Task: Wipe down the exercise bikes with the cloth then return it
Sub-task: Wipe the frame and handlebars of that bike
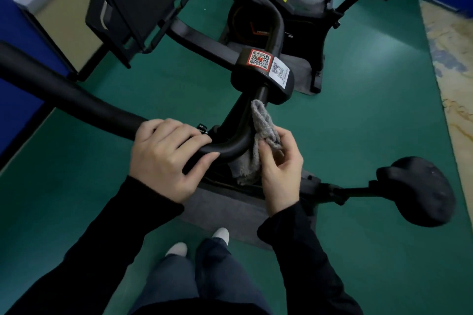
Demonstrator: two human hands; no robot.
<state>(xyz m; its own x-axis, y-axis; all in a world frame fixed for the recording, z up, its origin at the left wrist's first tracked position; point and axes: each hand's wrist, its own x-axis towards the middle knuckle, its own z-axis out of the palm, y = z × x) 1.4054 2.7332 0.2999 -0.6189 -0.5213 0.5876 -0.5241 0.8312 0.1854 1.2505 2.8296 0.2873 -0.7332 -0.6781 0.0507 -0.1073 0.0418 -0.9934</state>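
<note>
In the head view, the grey terry cloth hangs as a bunched strip against the bend of the nearer exercise bike's black tubular handlebar. Its long axis runs away from the person: the upper end points toward the black clamp block bearing a red QR sticker and a white QR sticker, and the lower end droops below the bar. The right hand pinches the cloth's middle between thumb and curled fingers. The left hand grips the handlebar just beside it, fingers wrapped round the tube. The bike's black padded saddle sticks out to the right. The bike stands on a grey mat on a green floor. A second black exercise bike stands farther off, and a marble-patterned strip edges the floor on the right.
</note>
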